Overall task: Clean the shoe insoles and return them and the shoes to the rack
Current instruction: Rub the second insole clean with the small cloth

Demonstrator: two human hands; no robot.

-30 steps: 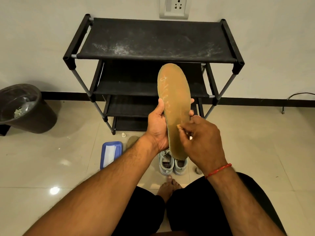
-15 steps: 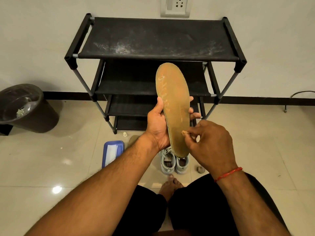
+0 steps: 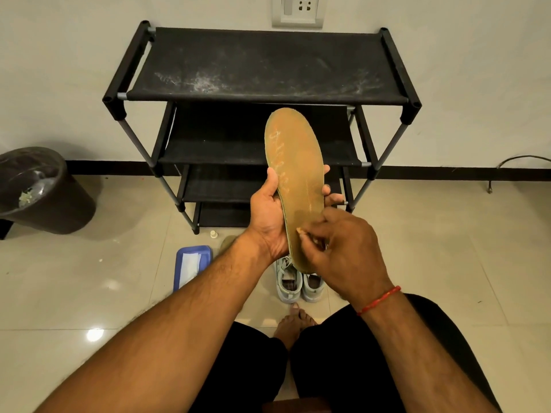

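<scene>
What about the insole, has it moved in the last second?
No: the insole keeps its tip just under the top shelf of the rack, near the middle.

Home entryway: black shoe rack (image 3: pixel 262 67), tiled floor (image 3: pixel 447 234), wall socket (image 3: pixel 298 10), bin (image 3: pixel 59 201).

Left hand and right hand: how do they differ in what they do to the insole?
The left hand grips the insole around its middle, thumb on one edge and fingers on the other; the right hand pinches at its lower face with bunched fingertips. The right wrist wears a red thread; the left wrist is bare. Both touch the same insole, held upright before the rack.
</scene>
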